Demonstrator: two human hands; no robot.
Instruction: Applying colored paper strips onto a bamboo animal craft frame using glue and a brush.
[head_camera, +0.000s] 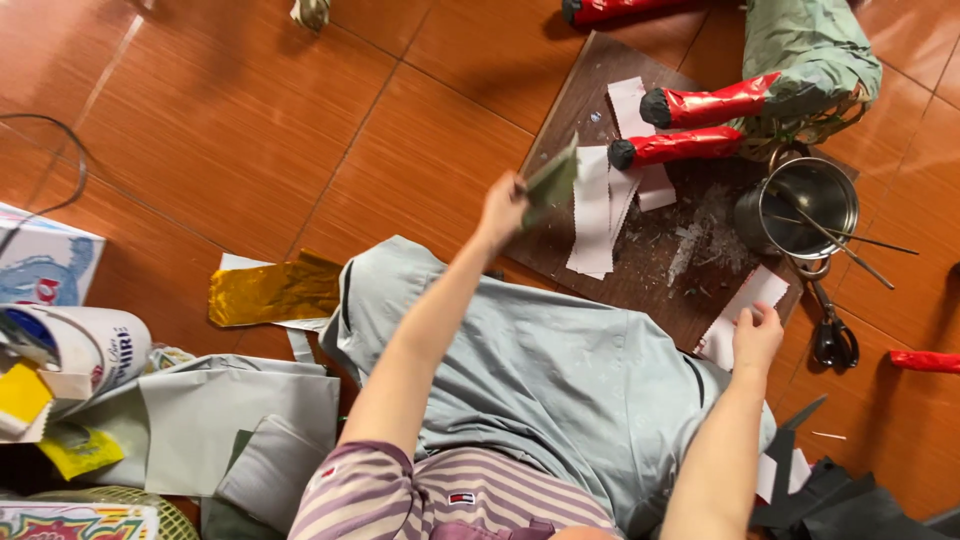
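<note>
Head view, looking straight down: a person is sitting on the tiled floor with grey-green paper sheeting lying across the lap, working at a dark wooden board. The left hand is lifting off the board's near left edge, its grip clamped on a small grey-green paper piece held up on edge. The right hand is pressing down at the board's near right corner, fingers closed lightly on a pale paper strip. More pale strips are lying flat near the board's middle, seemingly waiting to be used. At the board's far right a paper-covered figure is resting; its body is showing grey-green covering and its red foil legs with black tips are looking finished. A metal pot with thin sticks is standing on the board's right side, scissors just off that edge. Gold foil is lying on the floor well left of the board. Judging by this, the covering work is looking well advanced, with loose strips and sheeting left.
</note>
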